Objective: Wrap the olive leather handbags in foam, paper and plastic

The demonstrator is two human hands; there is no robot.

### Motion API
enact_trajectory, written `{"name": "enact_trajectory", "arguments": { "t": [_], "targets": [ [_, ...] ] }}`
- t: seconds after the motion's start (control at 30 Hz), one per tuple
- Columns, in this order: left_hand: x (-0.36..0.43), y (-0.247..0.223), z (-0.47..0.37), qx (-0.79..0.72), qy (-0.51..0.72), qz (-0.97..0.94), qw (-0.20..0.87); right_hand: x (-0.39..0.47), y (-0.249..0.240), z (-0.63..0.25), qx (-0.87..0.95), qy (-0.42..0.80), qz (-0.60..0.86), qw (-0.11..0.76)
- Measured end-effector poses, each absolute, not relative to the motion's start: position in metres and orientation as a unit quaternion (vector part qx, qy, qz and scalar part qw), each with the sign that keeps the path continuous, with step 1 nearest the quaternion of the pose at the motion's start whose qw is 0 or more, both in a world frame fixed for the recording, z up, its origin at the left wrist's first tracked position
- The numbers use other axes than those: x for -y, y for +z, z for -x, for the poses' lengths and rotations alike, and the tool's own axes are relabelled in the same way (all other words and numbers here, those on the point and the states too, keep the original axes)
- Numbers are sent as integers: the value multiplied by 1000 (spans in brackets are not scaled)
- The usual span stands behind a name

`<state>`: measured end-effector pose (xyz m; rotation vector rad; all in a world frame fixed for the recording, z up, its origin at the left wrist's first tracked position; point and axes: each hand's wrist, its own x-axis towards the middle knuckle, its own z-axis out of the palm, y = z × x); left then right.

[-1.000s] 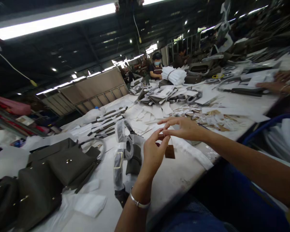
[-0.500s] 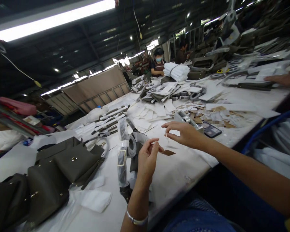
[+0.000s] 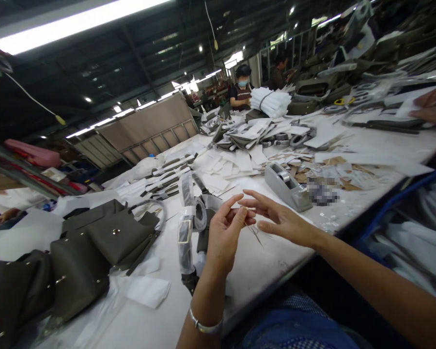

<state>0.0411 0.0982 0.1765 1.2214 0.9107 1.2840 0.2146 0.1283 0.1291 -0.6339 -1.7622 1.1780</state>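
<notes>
My left hand (image 3: 223,237) pinches a small brown tag (image 3: 255,236) between thumb and fingers. The tag shows nearly edge-on below the fingertips, so its face is hard to make out. Close beside those fingertips is my right hand (image 3: 288,220), its fingers stretched and thumb apart, with nothing visibly gripped. Behind my left wrist stands a dark bag with a plastic-wrapped strap (image 3: 186,242) and a gold-coloured buckle, partly hidden by my forearm. Several dark olive bags (image 3: 80,257) lie to the left on the white table (image 3: 261,276).
A grey tape dispenser (image 3: 287,186) stands just beyond my right hand. Paper pieces (image 3: 236,162) and wrapped straps are heaped behind it. A blue-rimmed container (image 3: 370,232) holds white material at right. Another person's hand (image 3: 432,106) works at far right; a co-worker (image 3: 241,92) sits farther back.
My right hand has gone from a pinch on a thin string to spread fingers, lower and nearer my left hand. The tag has turned from flat to nearly edge-on.
</notes>
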Motion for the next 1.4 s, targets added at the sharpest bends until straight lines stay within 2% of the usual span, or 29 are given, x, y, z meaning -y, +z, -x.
{"name": "enact_trajectory", "arguments": {
  "t": [0.2, 0.37, 0.53, 0.63, 0.73, 0.83, 0.9, 1.07, 1.23, 1.4],
  "targets": [
    [-91, 178, -43, -380, 551, -482, 565, -107, 103, -182, 722, 424, 296, 459],
    [-82, 186, -30, -384, 594, -455, 540, -93, 101, -168, 643, 544, 271, 466],
    [-61, 197, 5, -427, 567, -532, 461, -87, 105, -174, 554, 640, 276, 454],
    [-45, 202, 32, -493, 530, -585, 366, -92, 110, -174, 560, 633, 321, 426],
    [-37, 199, 63, -540, 579, -550, 267, -100, 110, -168, 604, 601, 367, 374],
    [-43, 182, 95, -580, 604, -497, 227, -108, 108, -155, 638, 579, 381, 336],
    [-51, 165, 111, -597, 582, -485, 263, -112, 109, -144, 648, 580, 374, 322],
    [-68, 130, 126, -571, 456, -524, 438, -116, 122, -113, 674, 582, 342, 300],
    [-76, 128, 117, -539, 424, -551, 475, -118, 131, -88, 694, 571, 318, 302],
    [-76, 134, 115, -488, 447, -549, 511, -118, 133, -82, 713, 549, 304, 313]
  ]
}}
